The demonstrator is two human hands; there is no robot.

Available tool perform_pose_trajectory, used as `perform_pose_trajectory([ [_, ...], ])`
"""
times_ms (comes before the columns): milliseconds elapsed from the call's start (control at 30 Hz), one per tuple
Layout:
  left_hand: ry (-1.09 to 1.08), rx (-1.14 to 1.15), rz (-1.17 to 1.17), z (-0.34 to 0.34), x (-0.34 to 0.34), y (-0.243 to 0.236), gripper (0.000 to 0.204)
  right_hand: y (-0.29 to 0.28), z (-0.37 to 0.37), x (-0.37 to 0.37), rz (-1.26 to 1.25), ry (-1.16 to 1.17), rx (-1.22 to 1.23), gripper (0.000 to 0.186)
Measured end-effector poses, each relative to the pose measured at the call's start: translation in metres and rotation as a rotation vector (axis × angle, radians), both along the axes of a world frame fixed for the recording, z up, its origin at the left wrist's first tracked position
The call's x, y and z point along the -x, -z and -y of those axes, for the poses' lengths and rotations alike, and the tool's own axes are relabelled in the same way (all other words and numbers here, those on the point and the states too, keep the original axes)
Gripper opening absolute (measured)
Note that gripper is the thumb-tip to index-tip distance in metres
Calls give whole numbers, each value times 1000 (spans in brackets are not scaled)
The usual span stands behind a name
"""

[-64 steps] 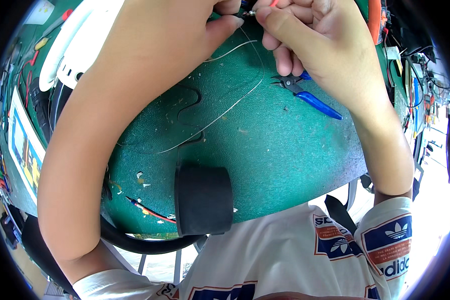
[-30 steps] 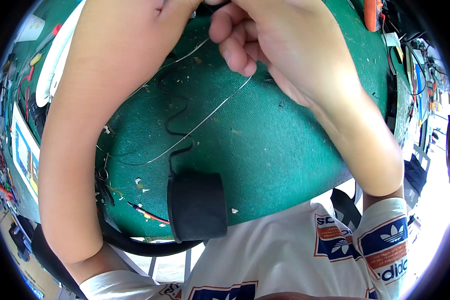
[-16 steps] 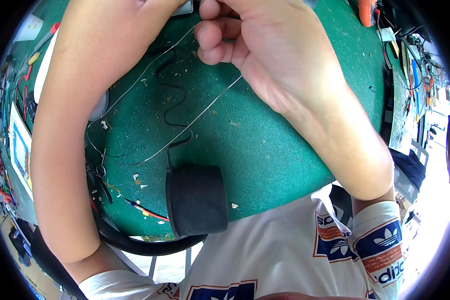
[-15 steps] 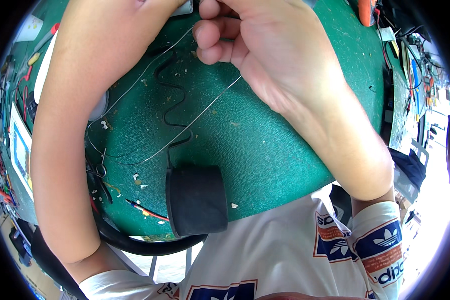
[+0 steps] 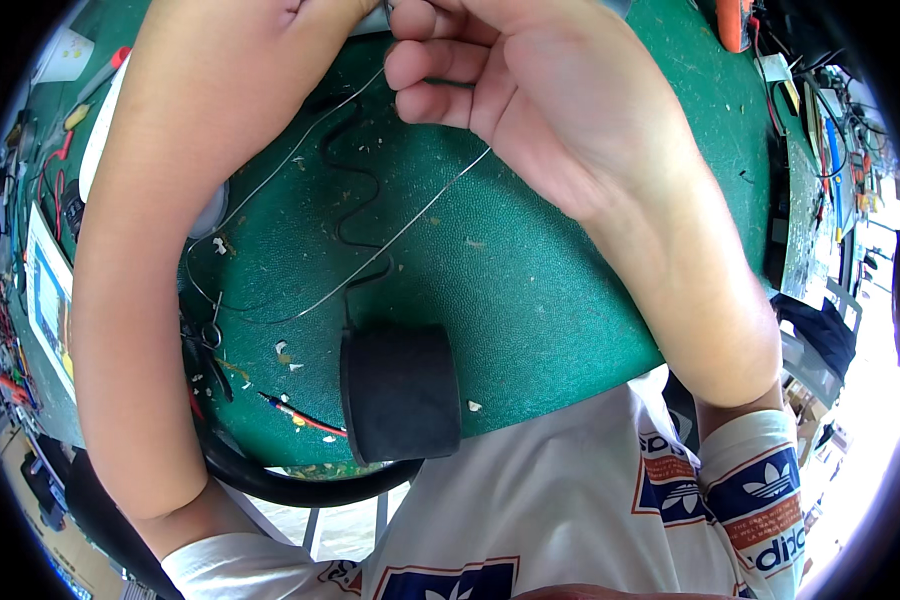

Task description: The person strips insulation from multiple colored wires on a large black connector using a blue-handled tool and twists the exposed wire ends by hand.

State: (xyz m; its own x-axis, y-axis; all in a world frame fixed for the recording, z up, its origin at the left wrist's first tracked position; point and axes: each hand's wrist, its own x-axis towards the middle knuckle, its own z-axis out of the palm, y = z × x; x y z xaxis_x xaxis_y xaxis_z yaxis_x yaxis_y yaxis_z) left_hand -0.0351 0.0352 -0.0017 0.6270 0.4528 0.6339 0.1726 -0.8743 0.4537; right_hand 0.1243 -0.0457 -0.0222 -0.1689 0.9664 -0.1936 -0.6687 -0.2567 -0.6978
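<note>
My right hand [image 5: 540, 90] is at the top of the view, palm partly turned up. Its lower fingers curl inward, while the thumb and index tip are cut off by the upper edge. One stretch of thin silver wire [image 5: 295, 150] runs to its fingertips; another passes under its palm. Whatever the fingers pinch is hidden. Of my left hand [image 5: 295, 25] only the heel shows, with the fingers outside the picture. A greyish piece [image 5: 374, 20] peeks out between the two hands. Below them, a wavy black cord [image 5: 375, 190] leads to a squat black drum-shaped thing [image 5: 405, 395].
Green mat [image 5: 540, 300] covers the table, with pale scraps scattered on it. Beside my left forearm lie dark-handled pliers [image 5: 205, 365] and a red-and-black lead [image 5: 305, 415]. A black curved tube [image 5: 300, 490] bends below the table's front edge. Tools and cables crowd both sides.
The view has shifted slightly. My right hand's lower fingers look a little more spread, and both hands stay near the top edge. The wire keeps nearly the same course.
</note>
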Motion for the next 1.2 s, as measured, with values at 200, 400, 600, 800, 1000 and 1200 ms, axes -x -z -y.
perform_pose_trajectory([
  [200, -31, -4, -43, 5, 9, 3, 5, 15, -5, 1, 101, 14, -42, 17],
  [400, 16, -181, -48, -5, 3, 9, 4, 6, -2, -3, 109, -51, 13, 24],
  [600, -10, 189, -16, 15, 0, -7, 3, 4, -1, -1, 170, -28, -18, 28],
  [800, -48, 142, -65, 18, -5, -6, 7, 16, 0, 9, 249, 116, -142, 29],
  [1000, -4, 206, -93, 12, -4, -3, 8, 23, -1, 11, 262, 177, -182, 27],
  [1200, -89, 212, -146, 11, -8, 1, 10, 24, -3, 13, 260, 178, -127, 26],
])
